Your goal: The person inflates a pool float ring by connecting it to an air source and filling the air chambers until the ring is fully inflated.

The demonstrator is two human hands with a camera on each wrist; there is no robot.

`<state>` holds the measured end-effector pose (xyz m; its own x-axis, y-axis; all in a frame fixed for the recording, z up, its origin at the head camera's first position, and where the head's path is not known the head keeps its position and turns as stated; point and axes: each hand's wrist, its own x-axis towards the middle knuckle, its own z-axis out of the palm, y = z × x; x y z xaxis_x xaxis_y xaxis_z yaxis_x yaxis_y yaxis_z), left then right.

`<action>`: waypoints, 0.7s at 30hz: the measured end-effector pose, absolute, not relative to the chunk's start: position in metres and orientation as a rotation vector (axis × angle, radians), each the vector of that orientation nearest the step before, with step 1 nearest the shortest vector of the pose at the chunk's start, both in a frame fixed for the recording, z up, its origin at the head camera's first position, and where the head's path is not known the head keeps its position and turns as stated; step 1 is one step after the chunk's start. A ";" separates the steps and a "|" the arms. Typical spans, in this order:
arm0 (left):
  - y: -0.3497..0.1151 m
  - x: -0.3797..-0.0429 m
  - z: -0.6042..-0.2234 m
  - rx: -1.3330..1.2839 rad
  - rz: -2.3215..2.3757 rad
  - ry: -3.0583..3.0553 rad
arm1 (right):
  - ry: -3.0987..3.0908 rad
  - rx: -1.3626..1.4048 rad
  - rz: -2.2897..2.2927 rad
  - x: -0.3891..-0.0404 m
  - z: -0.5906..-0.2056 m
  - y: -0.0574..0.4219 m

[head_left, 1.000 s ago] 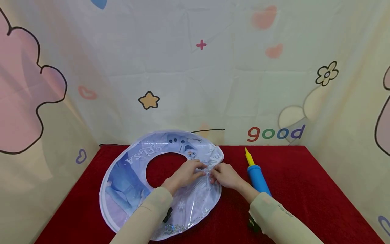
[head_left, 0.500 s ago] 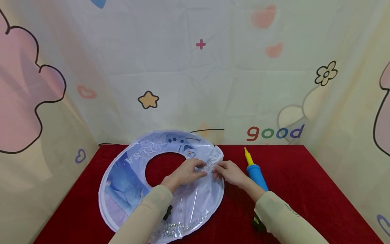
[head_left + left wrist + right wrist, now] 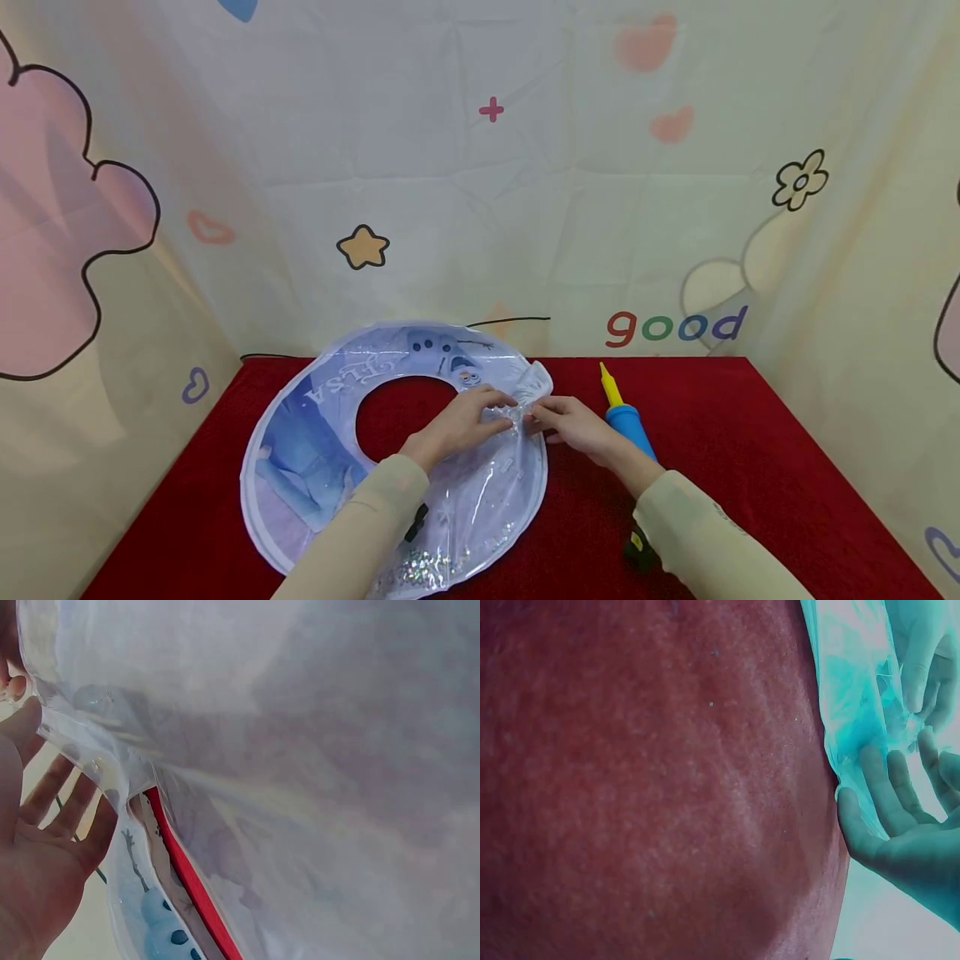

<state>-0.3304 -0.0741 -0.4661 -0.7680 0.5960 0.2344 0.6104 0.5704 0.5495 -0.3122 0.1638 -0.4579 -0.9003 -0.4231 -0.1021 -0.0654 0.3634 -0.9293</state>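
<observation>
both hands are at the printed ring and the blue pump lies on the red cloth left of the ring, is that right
Not quite: in the head view, the blue pump lies on the red cloth to the right of the printed ring. The left hand and right hand are indeed there.

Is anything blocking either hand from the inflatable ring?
Nothing visible is: the left hand and right hand both touch the inflatable ring. The blue pump, partly hidden by the right arm, lies off to the right, not in between.
</observation>
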 end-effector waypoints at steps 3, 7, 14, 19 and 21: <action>-0.073 -0.332 -0.467 -1.072 -0.980 -2.733 | 2.251 -0.439 -1.569 -0.313 -0.458 0.166; -0.071 -0.333 -0.467 -1.084 -0.979 -2.709 | 2.211 -0.465 -1.582 -0.312 -0.458 0.169; -0.069 -0.334 -0.464 -1.061 -0.939 -2.733 | 2.181 -0.467 -1.618 -0.311 -0.458 0.171; -0.071 -0.335 -0.466 -1.107 -0.932 -2.701 | 2.144 -0.443 -1.650 -0.313 -0.459 0.172; -0.072 -0.336 -0.467 -1.132 -0.948 -2.675 | 2.116 -0.442 -1.670 -0.313 -0.460 0.172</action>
